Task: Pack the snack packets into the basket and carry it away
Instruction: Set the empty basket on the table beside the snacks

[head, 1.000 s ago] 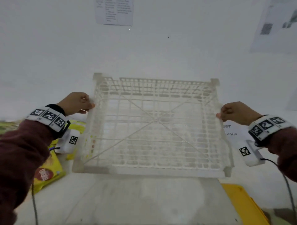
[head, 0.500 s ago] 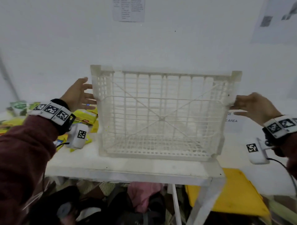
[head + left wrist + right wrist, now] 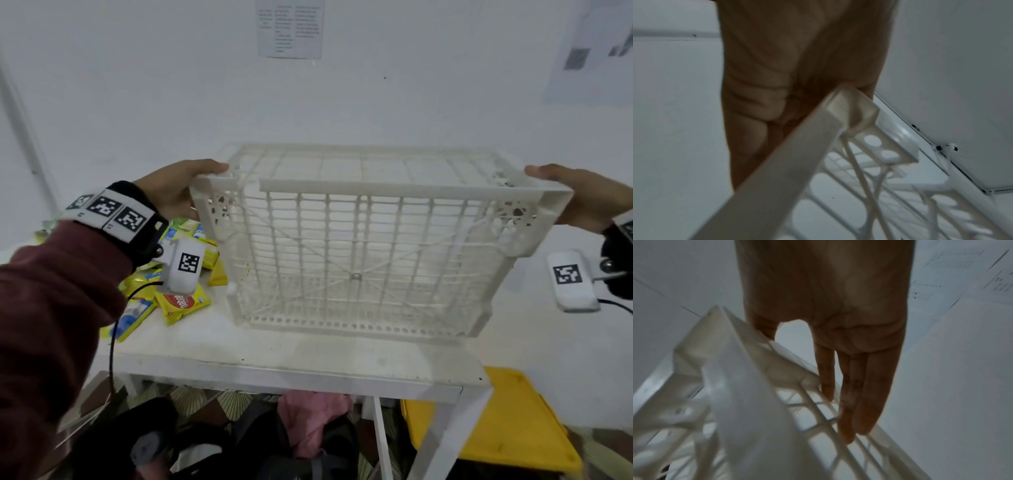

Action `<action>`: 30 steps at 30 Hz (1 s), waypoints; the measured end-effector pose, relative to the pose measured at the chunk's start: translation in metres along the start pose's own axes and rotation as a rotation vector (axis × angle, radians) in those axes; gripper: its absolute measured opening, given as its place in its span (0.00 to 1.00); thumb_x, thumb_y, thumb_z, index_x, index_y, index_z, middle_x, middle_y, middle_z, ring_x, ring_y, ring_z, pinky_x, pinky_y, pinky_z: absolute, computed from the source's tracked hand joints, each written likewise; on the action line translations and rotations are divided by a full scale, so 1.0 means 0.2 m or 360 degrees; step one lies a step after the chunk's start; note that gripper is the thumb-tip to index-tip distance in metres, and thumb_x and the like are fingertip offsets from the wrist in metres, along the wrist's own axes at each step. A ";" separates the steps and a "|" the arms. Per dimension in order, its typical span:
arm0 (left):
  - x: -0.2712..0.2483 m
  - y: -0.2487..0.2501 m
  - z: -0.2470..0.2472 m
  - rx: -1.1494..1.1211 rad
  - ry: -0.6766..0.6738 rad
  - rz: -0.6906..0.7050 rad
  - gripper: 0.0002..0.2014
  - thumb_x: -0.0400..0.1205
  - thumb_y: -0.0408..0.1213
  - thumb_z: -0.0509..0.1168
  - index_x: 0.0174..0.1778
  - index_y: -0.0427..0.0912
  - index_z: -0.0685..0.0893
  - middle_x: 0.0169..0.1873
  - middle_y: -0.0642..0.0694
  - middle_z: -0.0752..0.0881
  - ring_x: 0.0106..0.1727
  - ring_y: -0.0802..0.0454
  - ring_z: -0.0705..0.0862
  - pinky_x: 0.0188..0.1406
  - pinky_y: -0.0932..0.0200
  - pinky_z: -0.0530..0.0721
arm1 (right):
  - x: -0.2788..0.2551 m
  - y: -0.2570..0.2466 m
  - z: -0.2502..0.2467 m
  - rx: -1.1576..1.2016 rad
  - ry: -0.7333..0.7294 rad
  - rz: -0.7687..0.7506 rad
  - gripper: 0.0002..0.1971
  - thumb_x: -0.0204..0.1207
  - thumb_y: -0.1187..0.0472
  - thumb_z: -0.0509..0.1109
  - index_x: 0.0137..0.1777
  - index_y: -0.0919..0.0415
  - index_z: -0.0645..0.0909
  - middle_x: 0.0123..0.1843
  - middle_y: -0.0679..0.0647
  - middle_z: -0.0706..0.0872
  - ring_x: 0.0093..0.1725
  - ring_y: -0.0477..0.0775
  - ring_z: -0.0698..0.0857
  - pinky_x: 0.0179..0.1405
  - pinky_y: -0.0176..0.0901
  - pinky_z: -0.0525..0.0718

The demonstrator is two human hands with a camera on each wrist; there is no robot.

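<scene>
The white lattice basket [image 3: 376, 186] stands upright and empty on the white table [image 3: 291, 356]. My left hand [image 3: 174, 192] lies flat against its top left corner, thumb stretched along the rim; in the left wrist view the basket's corner [image 3: 849, 104] presses into the palm of my left hand [image 3: 787, 65], and the fingers are hidden. My right hand [image 3: 582, 198] rests on the top right corner. In the right wrist view the fingers [image 3: 869, 394] lie straight along the basket's side wall [image 3: 748, 386]. Yellow snack packets [image 3: 181, 305] lie in a heap left of the basket.
The table's front edge is close below the basket. A yellow plastic lid or bin [image 3: 496, 428] sits low at the right, and clothes and bags [image 3: 308, 421] lie under the table. A white wall with paper sheets [image 3: 289, 29] stands behind.
The basket has tipped from standing on its side, bottom facing me, to upright on the table. Both hands have shifted to its top corners.
</scene>
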State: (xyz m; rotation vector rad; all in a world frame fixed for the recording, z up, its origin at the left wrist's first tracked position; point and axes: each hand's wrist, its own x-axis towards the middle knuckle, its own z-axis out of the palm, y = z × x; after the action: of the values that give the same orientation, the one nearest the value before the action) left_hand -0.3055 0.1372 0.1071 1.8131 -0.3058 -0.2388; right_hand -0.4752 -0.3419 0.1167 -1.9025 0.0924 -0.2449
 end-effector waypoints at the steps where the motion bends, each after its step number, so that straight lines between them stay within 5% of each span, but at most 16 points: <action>1: 0.01 0.01 -0.01 -0.0033 0.0015 0.0032 0.10 0.81 0.47 0.59 0.44 0.47 0.81 0.36 0.47 0.84 0.36 0.48 0.83 0.40 0.54 0.79 | 0.01 -0.01 0.00 -0.0018 0.0029 -0.0007 0.48 0.28 0.31 0.81 0.52 0.55 0.83 0.40 0.51 0.92 0.37 0.47 0.90 0.29 0.37 0.87; 7: 0.09 -0.02 -0.03 -0.0004 -0.0026 0.0161 0.02 0.80 0.41 0.64 0.43 0.47 0.80 0.35 0.53 0.86 0.37 0.56 0.85 0.40 0.58 0.84 | 0.09 0.03 0.06 0.0142 0.0262 -0.0087 0.47 0.18 0.40 0.86 0.41 0.66 0.83 0.33 0.51 0.91 0.31 0.46 0.89 0.31 0.38 0.88; 11: 0.11 -0.17 0.01 0.0240 -0.0017 0.0157 0.05 0.80 0.31 0.65 0.46 0.46 0.81 0.39 0.54 0.88 0.38 0.59 0.86 0.35 0.69 0.86 | 0.16 0.21 0.11 0.0294 0.0346 -0.0060 0.47 0.19 0.44 0.86 0.45 0.62 0.82 0.37 0.52 0.91 0.36 0.48 0.89 0.41 0.45 0.88; 13: 0.13 -0.28 0.03 0.0223 0.0039 0.0182 0.09 0.75 0.29 0.70 0.45 0.48 0.83 0.42 0.55 0.89 0.42 0.57 0.86 0.35 0.70 0.86 | 0.17 0.30 0.17 0.0365 0.0375 -0.0028 0.46 0.21 0.46 0.87 0.47 0.61 0.82 0.37 0.50 0.91 0.37 0.47 0.90 0.37 0.40 0.89; 14: 0.13 -0.34 0.04 0.0223 0.0068 0.0187 0.10 0.74 0.29 0.71 0.45 0.49 0.83 0.44 0.54 0.88 0.44 0.56 0.86 0.35 0.69 0.86 | 0.16 0.35 0.21 0.0374 0.0387 -0.0001 0.43 0.30 0.47 0.88 0.49 0.62 0.82 0.36 0.48 0.91 0.36 0.46 0.90 0.34 0.37 0.88; 16: 0.12 -0.45 0.07 0.0268 0.0109 0.0217 0.14 0.71 0.28 0.74 0.48 0.47 0.83 0.46 0.53 0.86 0.47 0.54 0.85 0.42 0.63 0.85 | 0.13 0.45 0.27 0.0352 0.0396 0.0076 0.23 0.62 0.63 0.79 0.58 0.66 0.80 0.35 0.45 0.91 0.39 0.48 0.88 0.33 0.34 0.87; 18: 0.11 -0.53 0.09 0.0296 0.0139 0.0254 0.20 0.66 0.27 0.78 0.51 0.46 0.82 0.46 0.54 0.85 0.53 0.50 0.83 0.54 0.54 0.82 | 0.11 0.54 0.30 0.0291 0.0405 0.0127 0.20 0.73 0.78 0.64 0.64 0.65 0.76 0.36 0.45 0.90 0.45 0.52 0.84 0.31 0.31 0.87; 22: 0.05 -0.65 0.11 0.0294 0.0133 0.0205 0.30 0.63 0.21 0.78 0.58 0.42 0.76 0.47 0.55 0.82 0.57 0.46 0.81 0.57 0.49 0.81 | 0.04 0.63 0.37 0.0222 0.0396 0.0211 0.27 0.68 0.86 0.64 0.63 0.63 0.72 0.40 0.51 0.88 0.44 0.54 0.82 0.26 0.34 0.86; 26: 0.01 -0.77 0.15 0.0361 0.0163 0.0177 0.40 0.63 0.20 0.77 0.70 0.38 0.70 0.56 0.47 0.80 0.61 0.47 0.78 0.54 0.53 0.79 | 0.00 0.72 0.44 0.0181 0.0466 0.0239 0.39 0.63 0.89 0.66 0.71 0.61 0.64 0.56 0.61 0.78 0.52 0.63 0.80 0.38 0.53 0.85; 30: 0.00 -0.88 0.15 0.0441 0.0121 0.0154 0.45 0.62 0.22 0.78 0.75 0.39 0.65 0.65 0.45 0.76 0.66 0.46 0.75 0.58 0.51 0.78 | -0.05 0.80 0.48 0.0073 0.0375 0.0177 0.53 0.46 0.83 0.81 0.70 0.55 0.63 0.52 0.49 0.78 0.60 0.63 0.78 0.30 0.31 0.86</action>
State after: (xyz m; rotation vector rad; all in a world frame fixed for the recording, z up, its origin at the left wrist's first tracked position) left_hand -0.3012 0.1531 -0.0704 2.0688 -0.3866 -0.0606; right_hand -0.4550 -0.3069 -0.0654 -1.8101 0.3471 -0.3912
